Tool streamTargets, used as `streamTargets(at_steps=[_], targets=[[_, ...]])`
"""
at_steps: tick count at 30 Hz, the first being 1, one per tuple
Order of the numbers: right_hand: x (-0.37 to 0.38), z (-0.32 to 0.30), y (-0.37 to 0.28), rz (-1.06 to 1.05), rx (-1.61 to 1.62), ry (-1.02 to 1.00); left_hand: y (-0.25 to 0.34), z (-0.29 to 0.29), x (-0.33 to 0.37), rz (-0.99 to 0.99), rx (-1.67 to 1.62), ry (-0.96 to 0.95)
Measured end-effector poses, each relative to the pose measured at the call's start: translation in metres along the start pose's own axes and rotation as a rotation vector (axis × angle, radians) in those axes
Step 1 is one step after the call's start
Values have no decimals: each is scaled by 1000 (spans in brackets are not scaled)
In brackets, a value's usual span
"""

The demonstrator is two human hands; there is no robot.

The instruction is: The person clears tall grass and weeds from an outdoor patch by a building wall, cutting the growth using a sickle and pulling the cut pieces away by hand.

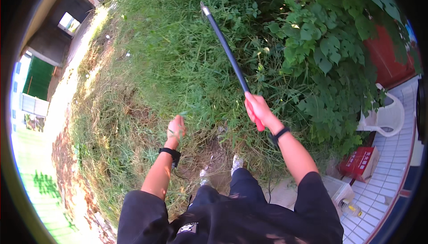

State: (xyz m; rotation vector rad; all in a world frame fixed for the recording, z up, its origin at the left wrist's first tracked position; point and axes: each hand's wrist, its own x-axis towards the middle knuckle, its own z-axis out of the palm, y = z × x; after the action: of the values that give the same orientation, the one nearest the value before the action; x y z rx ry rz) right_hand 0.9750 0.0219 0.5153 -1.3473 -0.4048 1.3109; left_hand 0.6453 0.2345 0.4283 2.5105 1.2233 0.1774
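Observation:
My right hand (258, 109) is wrapped round the red grip of a long pole-like tool (229, 54) with a black shaft. The shaft slants up and leftward over the tall weeds to a silver metal end; any blade beyond that is lost among the leaves. Lower and to the left, my left hand (176, 128) is closed, with thin green blades of grass (183, 114) showing at its fingers. Dense green weeds (178, 56) stand in front of both hands. Each wrist wears a black band.
Broad-leaved vines (321, 43) climb on the right. Beyond them are a white plastic chair (385, 115), a red carton (359, 163) and a clear bottle (351, 208) near a tiled surface (383, 186). Dry cut grass (111, 123) covers the ground leftward. My shoes (237, 163) stand on bare soil.

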Motion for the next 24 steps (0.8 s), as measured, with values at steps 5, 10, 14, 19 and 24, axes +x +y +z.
streamTargets(at_steps=[5, 10, 14, 19, 24], targets=[[162, 19, -74, 73, -131, -3, 36, 0, 4, -119, -103, 33], [249, 36, -102, 4, -385, 175, 44, 1, -6, 131, 25, 249], [264, 42, -113, -4, -340, 191, 47, -1, -1, -164, -51, 23], [149, -17, 0, 145, -353, 5, -54, -26, -2, -55, 92, 89], [-128, -124, 98, 435, 29, 392, -5, -9, 32, 34, 8, -1]])
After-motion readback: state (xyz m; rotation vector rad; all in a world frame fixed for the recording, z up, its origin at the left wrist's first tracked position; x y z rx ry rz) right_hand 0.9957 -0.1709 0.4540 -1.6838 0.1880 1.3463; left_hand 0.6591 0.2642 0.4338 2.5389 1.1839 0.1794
